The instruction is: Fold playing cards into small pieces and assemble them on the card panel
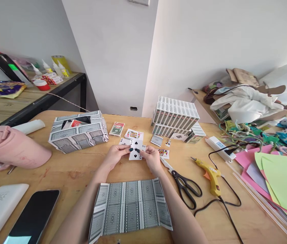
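Observation:
Pinched between both my hands is a three of spades playing card (pixel 133 155), face toward me. My left hand (pixel 116 156) grips its left edge, and my right hand (pixel 152 157) has its thumb on the right side. Other cards lie around it, among them an ace (pixel 123 141) and a court card (pixel 134 134), partly covered. Between my forearms lies a panel of joined playing cards (pixel 132 206), backs up, with its side flaps raised. Black-handled scissors (pixel 184 184) rest open beside my right forearm.
A card-covered box (pixel 78 132) stands at left, near a card pack (pixel 117 129). Stacked card packs (pixel 175 117) stand at the back. A yellow glue gun (pixel 211 176) with its cord, a power strip (pixel 219 149), a phone (pixel 33 217) and a pink bottle (pixel 13 147) are around.

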{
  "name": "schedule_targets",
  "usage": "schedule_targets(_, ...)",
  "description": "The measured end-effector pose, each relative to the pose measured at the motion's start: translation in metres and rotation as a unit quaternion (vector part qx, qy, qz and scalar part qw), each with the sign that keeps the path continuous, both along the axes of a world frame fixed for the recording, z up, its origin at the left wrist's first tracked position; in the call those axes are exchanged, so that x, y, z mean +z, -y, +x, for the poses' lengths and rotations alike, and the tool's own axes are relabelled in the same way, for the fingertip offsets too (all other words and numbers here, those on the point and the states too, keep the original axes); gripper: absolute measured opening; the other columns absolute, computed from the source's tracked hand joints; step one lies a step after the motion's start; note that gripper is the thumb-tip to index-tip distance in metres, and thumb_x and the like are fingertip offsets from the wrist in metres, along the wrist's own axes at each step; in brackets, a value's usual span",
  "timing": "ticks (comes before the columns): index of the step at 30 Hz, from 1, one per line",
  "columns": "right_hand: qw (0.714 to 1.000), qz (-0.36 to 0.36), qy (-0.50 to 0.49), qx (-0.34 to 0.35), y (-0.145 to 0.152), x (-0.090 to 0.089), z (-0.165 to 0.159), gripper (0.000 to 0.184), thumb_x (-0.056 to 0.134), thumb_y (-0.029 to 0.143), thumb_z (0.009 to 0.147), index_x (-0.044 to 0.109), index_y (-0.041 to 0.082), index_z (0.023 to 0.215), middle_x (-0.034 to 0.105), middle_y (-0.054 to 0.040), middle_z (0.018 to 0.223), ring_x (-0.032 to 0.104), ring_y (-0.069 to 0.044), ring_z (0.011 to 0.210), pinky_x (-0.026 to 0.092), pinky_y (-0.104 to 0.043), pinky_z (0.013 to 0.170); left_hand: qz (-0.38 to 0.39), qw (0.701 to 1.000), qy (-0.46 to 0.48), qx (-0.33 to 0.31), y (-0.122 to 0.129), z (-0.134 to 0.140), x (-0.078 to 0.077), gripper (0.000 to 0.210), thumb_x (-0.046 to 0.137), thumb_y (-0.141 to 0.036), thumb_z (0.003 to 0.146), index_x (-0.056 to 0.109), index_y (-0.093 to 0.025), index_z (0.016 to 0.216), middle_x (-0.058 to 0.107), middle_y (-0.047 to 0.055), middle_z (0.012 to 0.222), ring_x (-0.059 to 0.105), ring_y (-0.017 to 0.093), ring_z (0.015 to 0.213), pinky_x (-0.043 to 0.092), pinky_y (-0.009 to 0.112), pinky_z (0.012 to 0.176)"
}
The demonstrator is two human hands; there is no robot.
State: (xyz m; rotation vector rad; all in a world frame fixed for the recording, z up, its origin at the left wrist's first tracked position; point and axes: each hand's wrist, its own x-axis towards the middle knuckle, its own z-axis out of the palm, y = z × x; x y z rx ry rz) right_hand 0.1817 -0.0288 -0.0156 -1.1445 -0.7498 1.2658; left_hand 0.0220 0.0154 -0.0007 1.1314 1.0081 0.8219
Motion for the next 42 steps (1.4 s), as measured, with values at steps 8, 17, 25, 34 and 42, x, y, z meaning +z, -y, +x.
schedule_targets(8,1.0,0.002,0.008,0.003,0.0,0.001,0.0,0.031,0.076,0.037,0.052,0.051,0.019,0.056,0.063,0.0005,0.056,0.054,-0.013,0.051,0.04,-0.024,0.05,0.037,0.997,-0.058,0.043,0.002,0.006,-0.001,0.023,0.071,-0.034,0.059,0.072,-0.015,0.072,0.069,0.004,0.068,0.059,0.016,0.066,0.043,0.026,0.064)
schedule_targets(17,1.0,0.005,-0.006,0.009,0.0,0.0,0.0,0.027,0.075,0.033,0.052,0.053,0.018,0.056,0.061,0.002,0.054,0.053,-0.012,0.05,0.04,-0.024,0.051,0.043,0.994,-0.053,0.083,0.006,0.014,0.006,0.02,0.069,-0.033,0.056,0.064,-0.014,0.059,0.063,0.001,0.061,0.053,0.013,0.057,0.039,0.024,0.055)
schedule_targets(25,1.0,-0.015,-0.017,0.005,0.0,0.006,-0.001,0.029,0.076,0.03,0.051,0.05,0.018,0.053,0.059,0.0041,0.049,0.05,-0.01,0.042,0.038,-0.022,0.046,0.171,0.971,-0.133,0.106,0.008,0.02,-0.01,0.025,0.057,-0.03,0.068,0.04,-0.018,0.055,0.04,-0.006,0.05,0.038,0.009,0.048,0.03,0.021,0.049)
schedule_targets(34,0.999,-0.027,-0.018,0.019,0.001,0.01,-0.003,0.031,0.077,0.035,0.048,0.052,0.019,0.054,0.063,0.0022,0.052,0.053,-0.012,0.044,0.041,-0.025,0.047,0.239,0.942,-0.207,0.117,0.017,0.028,-0.006,0.032,0.034,-0.04,0.085,0.036,-0.02,0.06,0.041,-0.004,0.052,0.039,0.011,0.049,0.029,0.023,0.049)
schedule_targets(42,0.999,-0.016,-0.013,0.028,0.001,0.011,-0.002,0.032,0.077,0.036,0.048,0.051,0.019,0.053,0.059,0.0034,0.047,0.051,-0.011,0.042,0.04,-0.024,0.046,0.243,0.942,-0.201,0.114,0.019,0.026,-0.001,0.034,0.036,-0.039,0.084,0.038,-0.019,0.057,0.04,-0.003,0.051,0.037,0.01,0.049,0.029,0.023,0.048)
